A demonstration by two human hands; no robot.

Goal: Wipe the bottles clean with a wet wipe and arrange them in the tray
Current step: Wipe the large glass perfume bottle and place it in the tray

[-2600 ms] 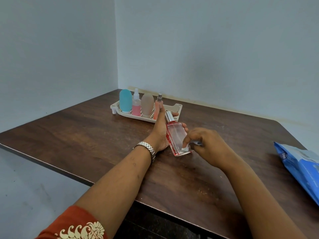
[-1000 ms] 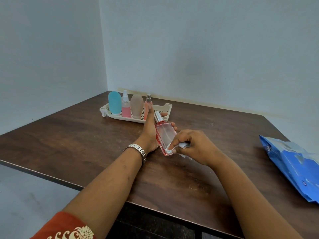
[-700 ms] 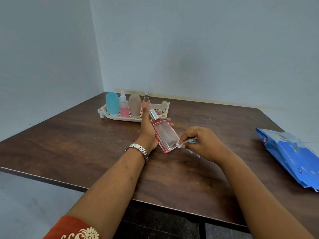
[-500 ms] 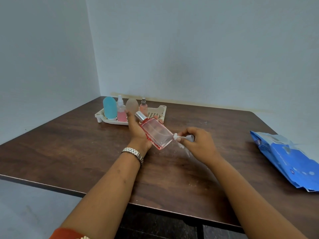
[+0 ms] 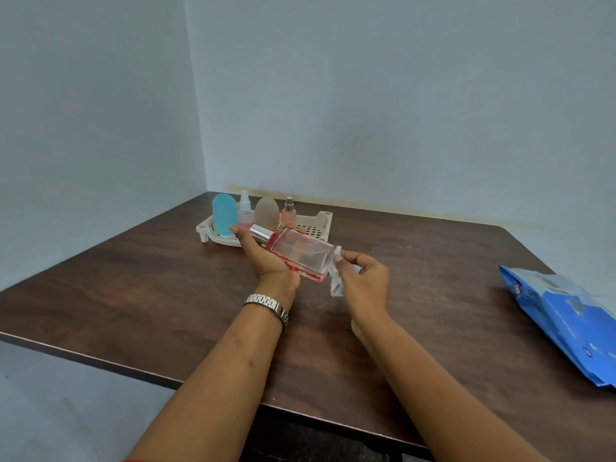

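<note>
i take this for a plain home room: bare pale walls (image 5: 400,95) meeting beyond my left hand (image 5: 270,261), dark wooden table (image 5: 133,295) under it.

Both forearms reach from the lower edge to frame centre. Left hand (image 5: 266,261) grips the bottle (image 5: 301,253); right hand (image 5: 365,278), just right of it, pinches the wipe (image 5: 336,285).
</note>
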